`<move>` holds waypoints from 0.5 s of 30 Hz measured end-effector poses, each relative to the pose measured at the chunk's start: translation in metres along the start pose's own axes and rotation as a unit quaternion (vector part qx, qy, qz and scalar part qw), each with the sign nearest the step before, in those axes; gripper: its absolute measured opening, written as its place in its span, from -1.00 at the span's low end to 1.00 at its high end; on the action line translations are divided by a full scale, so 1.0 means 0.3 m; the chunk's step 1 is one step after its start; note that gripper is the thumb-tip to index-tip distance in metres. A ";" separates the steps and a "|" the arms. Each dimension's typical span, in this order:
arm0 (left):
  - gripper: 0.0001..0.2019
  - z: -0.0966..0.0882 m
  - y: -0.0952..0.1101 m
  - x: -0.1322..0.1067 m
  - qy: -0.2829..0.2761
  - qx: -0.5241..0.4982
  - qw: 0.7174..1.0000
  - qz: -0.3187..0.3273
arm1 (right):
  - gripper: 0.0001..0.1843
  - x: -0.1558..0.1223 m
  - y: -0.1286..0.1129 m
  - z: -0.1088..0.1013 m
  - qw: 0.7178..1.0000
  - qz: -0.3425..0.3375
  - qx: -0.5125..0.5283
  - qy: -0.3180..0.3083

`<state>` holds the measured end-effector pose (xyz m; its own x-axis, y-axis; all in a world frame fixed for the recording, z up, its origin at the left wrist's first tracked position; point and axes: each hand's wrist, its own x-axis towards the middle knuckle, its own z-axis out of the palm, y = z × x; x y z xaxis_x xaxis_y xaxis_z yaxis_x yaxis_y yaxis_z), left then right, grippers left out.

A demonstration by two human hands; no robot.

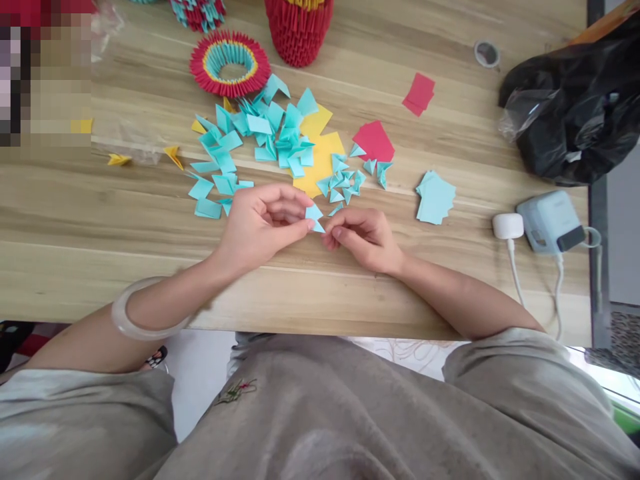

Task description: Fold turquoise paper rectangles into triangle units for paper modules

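Note:
Between the thumb and fingers of my left hand (260, 223) is a small piece of folded light-blue paper (315, 215) with pointed corners. My right hand (364, 239) is close by on the right, its thumb and index finger pressed together at the paper's lower tip; whether they grip it I cannot make out. Just beyond my hands lie small folded blue triangles (345, 180), some on yellow paper sheets (327, 150). A loose heap of once-folded blue papers (273, 127) spreads behind my left hand.
Farther back stand a red, yellow and blue paper ring (230, 63) and a red paper vessel (300, 33). Red sheets (374, 141) and a blue paper stack (436, 198) lie to the right. Chargers with cables (550, 220), a tape roll (487, 53) and a black plastic bag (575, 107) occupy the right side.

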<state>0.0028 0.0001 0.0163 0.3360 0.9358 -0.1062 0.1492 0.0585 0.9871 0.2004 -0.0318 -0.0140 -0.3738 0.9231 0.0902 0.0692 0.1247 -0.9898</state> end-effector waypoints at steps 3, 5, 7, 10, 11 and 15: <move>-0.82 0.000 -0.002 -0.001 -0.052 -0.004 0.998 -0.020 | -0.72 0.007 0.003 0.012 0.998 -0.004 0.047 0.040; -0.82 0.002 -0.003 -0.003 -0.102 -0.001 0.994 -0.028 | -0.67 0.012 0.005 0.019 0.997 0.000 0.055 0.048; -0.83 0.004 -0.003 -0.006 -0.130 0.004 0.991 -0.030 | -0.64 0.014 0.007 0.022 0.997 0.003 0.052 0.050; -0.88 0.006 -0.003 -0.007 -0.117 0.000 0.993 -0.020 | -0.63 0.014 0.010 0.022 0.997 0.002 0.049 0.064; -0.89 0.006 -0.004 -0.007 -0.106 0.001 0.994 -0.011 | -0.63 0.014 0.010 0.021 0.996 0.003 0.052 0.072; -0.93 0.005 -0.014 -0.006 -0.066 0.053 0.996 0.037 | -0.62 0.014 0.002 0.021 0.992 0.022 0.072 0.105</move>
<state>0.0029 -0.0023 0.0122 0.4683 0.8818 -0.0558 0.2137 -0.0518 0.9755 0.1930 -0.0303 -0.0148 -0.1705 0.9840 0.0520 -0.0574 0.0428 -0.9974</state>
